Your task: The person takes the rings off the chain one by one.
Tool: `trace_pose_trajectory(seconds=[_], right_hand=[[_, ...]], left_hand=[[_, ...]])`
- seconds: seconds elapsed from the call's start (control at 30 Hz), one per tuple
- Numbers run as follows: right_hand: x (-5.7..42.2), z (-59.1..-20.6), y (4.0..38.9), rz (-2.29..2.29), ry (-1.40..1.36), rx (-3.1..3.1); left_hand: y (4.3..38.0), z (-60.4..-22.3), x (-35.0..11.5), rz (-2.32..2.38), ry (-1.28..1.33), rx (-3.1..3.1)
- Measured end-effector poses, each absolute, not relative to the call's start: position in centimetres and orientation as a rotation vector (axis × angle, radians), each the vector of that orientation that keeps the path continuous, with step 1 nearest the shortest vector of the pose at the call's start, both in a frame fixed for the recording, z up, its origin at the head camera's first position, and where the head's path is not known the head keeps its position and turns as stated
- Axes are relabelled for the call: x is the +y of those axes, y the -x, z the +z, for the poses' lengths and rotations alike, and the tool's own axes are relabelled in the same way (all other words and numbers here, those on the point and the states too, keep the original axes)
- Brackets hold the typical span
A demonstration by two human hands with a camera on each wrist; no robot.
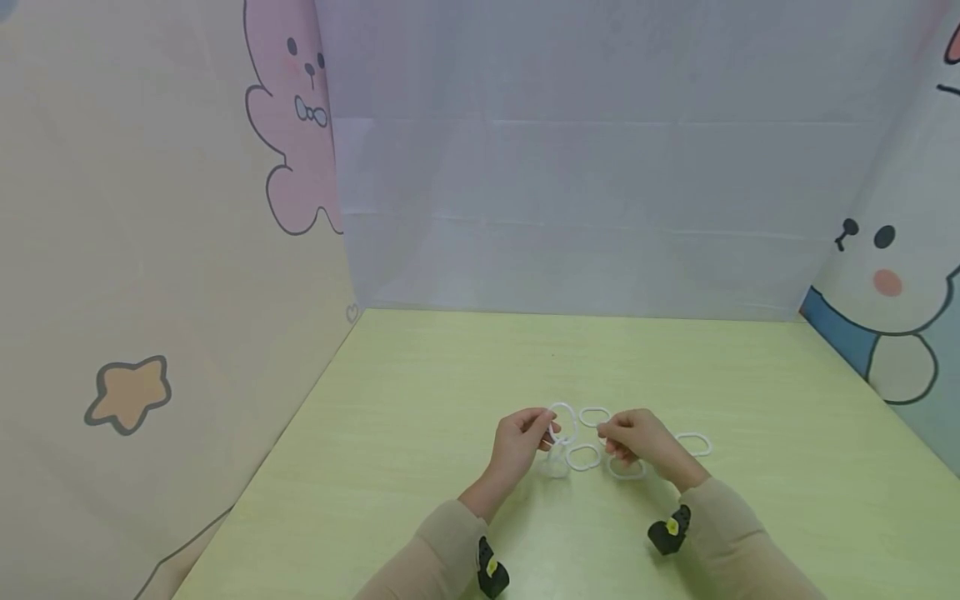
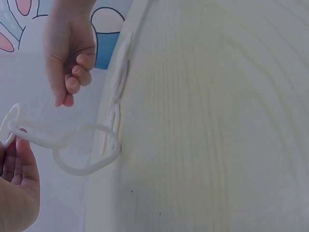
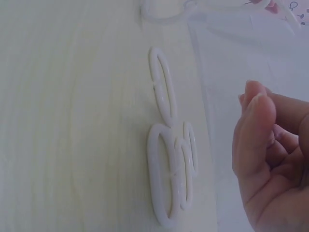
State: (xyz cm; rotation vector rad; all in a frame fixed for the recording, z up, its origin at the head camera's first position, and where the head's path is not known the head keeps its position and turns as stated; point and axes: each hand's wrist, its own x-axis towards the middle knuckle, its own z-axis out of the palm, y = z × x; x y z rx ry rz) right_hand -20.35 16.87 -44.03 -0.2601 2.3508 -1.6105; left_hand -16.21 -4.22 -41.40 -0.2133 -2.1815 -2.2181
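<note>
My left hand (image 1: 517,442) pinches a white plastic chain link (image 1: 576,425) a little above the table. In the left wrist view a second link (image 2: 34,139) is hooked through it, and a third link (image 2: 87,171) hangs from that one. To the right, my right hand (image 1: 637,437) hovers over the loose links with its fingers loosely bent. Nothing shows between its thumb and fingers in the right wrist view. Between the two hands lie one loose link (image 1: 583,470) and, farther back, another link (image 1: 596,408). Another loose link (image 1: 626,478) lies partly hidden under the right hand.
One more white link (image 1: 693,454) lies to the right of the right hand. The pale yellow-green table (image 1: 450,358) meets a plain white cloth (image 1: 585,192) at the back, and sheets with cartoon animals stand at both sides.
</note>
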Motion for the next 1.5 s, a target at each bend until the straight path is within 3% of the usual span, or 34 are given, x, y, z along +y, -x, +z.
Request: trace_pose_trajectory(seconds=[1.5], right_hand=[[14.8,-42.3,18.8,-1.879,0.426,2.127]], left_hand=[[16.2,-41.4,-4.1,-2.208,0.206,-2.18]])
